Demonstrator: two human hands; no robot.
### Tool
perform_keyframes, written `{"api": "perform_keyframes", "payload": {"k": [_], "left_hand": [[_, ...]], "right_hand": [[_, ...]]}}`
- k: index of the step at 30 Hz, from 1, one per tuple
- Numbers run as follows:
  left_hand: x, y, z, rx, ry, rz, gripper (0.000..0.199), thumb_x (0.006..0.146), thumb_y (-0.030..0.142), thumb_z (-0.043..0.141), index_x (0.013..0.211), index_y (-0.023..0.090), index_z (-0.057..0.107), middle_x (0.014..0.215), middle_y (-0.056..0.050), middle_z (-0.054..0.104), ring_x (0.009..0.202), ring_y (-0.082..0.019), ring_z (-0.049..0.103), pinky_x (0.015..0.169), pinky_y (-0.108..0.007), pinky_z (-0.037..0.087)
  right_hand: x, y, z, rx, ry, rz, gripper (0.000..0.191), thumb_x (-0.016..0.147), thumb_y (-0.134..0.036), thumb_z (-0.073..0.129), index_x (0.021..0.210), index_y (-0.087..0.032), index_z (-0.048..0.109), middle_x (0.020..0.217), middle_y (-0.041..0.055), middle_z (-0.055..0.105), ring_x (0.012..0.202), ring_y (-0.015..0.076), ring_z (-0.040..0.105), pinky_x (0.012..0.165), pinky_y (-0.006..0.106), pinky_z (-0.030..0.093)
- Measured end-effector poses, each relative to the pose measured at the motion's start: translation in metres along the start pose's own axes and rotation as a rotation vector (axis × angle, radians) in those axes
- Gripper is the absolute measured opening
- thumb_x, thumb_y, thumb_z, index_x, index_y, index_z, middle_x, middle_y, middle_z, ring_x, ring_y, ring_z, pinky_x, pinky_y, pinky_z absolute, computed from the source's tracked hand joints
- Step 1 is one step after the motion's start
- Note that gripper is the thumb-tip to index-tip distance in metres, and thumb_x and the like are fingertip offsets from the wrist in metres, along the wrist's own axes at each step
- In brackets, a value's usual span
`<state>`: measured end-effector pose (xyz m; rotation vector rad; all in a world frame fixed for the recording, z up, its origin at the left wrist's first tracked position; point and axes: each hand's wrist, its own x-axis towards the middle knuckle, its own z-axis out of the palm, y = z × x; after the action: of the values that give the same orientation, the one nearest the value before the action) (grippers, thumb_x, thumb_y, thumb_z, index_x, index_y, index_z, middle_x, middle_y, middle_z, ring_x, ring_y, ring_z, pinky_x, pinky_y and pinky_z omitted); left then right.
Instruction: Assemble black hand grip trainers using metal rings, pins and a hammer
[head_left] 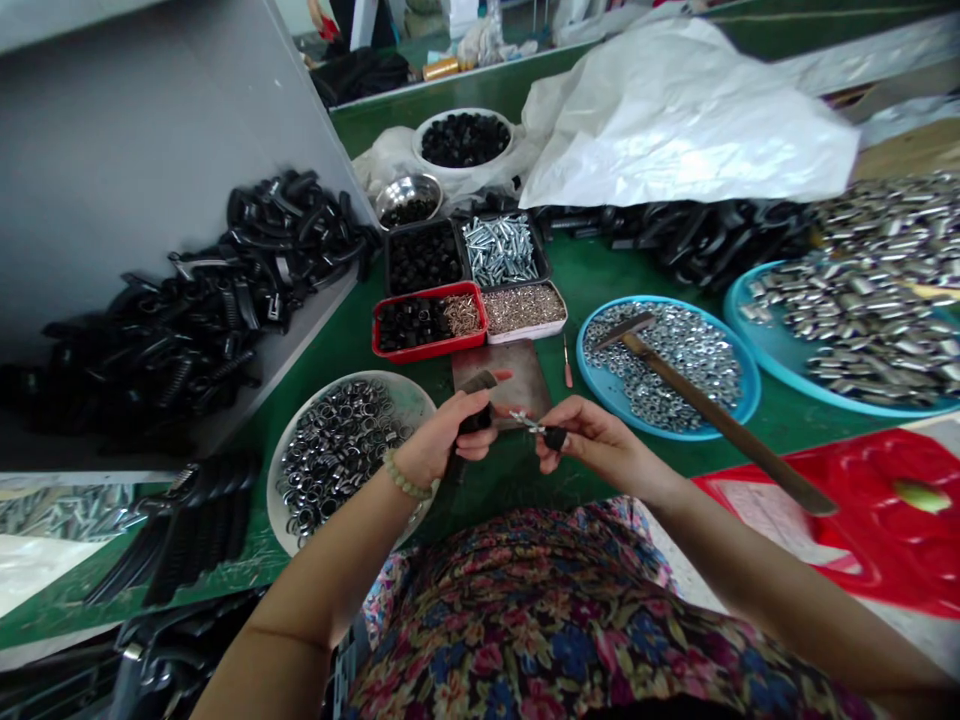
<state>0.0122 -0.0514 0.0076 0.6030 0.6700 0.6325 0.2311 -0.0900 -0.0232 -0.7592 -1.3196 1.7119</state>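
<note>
The left hand [450, 435] closes its grip around a black moulded plastic part [474, 412], whose long axis tilts up and away across the green-topped desk [330, 340]. The right hand [604, 440] pinches a small black plastic piece [555, 438] in a tight fingertip grip. A thin silver metal pin [525, 422] juts from it leftward, toward the other hand, apparently held so the slim end stays exposed. Both hands sit just before a dull brown steel plate [499, 382]. Right of that plate, a round blue plastic tray [579, 365] of steel nuts carries a wooden-handled hammer [697, 420]. Left of it lies a round white dish [390, 385] of silver rings, and behind it stands a red plastic tray [427, 352].
</note>
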Motion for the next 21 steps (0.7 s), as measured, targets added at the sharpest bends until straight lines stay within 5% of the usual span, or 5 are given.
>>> {"api": "perform_keyframes", "payload": {"k": [3,9,12,17,21], "left_hand": [[-0.007,0.003,0.002,0.104,-0.055,0.023,0.062,0.068,0.046,0.076,0.12,0.023,0.053,0.084,-0.005,0.068,0.038,0.001,0.024,0.036,-0.016,0.013],[0.002,-0.009,0.015,0.231,0.315,0.208,0.042,0.072,0.027,0.075,0.104,0.022,0.048,0.065,0.007,0.052,0.05,-0.004,0.043,0.046,-0.015,0.033],[0.01,-0.016,0.021,0.164,0.386,0.187,0.045,0.066,0.028,0.078,0.098,0.021,0.047,0.063,0.008,0.048,0.051,-0.004,0.044,0.045,-0.015,0.033],[0.014,-0.015,0.027,0.099,0.319,0.134,0.042,0.064,0.026,0.08,0.092,0.018,0.049,0.063,0.008,0.046,0.049,-0.003,0.041,0.041,-0.013,0.027],[0.015,-0.018,0.029,0.052,0.31,0.235,0.043,0.066,0.023,0.079,0.095,0.02,0.048,0.063,0.008,0.049,0.049,-0.004,0.042,0.042,-0.014,0.029]], "right_hand": [[-0.004,0.0,-0.006,-0.133,0.014,0.06,0.016,0.092,-0.032,0.056,0.102,-0.018,0.056,0.086,0.0033,0.07,0.075,0.0135,0.069,0.073,0.03,0.056],[-0.006,0.001,-0.006,-0.645,0.155,-0.103,0.023,0.092,-0.02,0.049,0.113,-0.023,0.056,0.096,0.0059,0.07,0.089,0.0181,0.069,0.082,0.034,0.055],[-0.006,0.003,0.002,-0.782,0.158,-0.24,0.028,0.087,-0.015,0.052,0.112,-0.025,0.06,0.109,0.0071,0.069,0.1,0.0209,0.066,0.088,0.036,0.054],[-0.003,0.011,0.015,-0.4,0.274,-0.152,0.015,0.092,-0.023,0.051,0.107,-0.024,0.054,0.094,0.0045,0.07,0.082,0.0165,0.07,0.076,0.032,0.057],[0.003,0.013,0.02,-0.031,0.302,-0.125,0.016,0.091,-0.033,0.058,0.1,-0.022,0.051,0.085,0.0016,0.07,0.069,0.0136,0.07,0.068,0.03,0.058]]}}
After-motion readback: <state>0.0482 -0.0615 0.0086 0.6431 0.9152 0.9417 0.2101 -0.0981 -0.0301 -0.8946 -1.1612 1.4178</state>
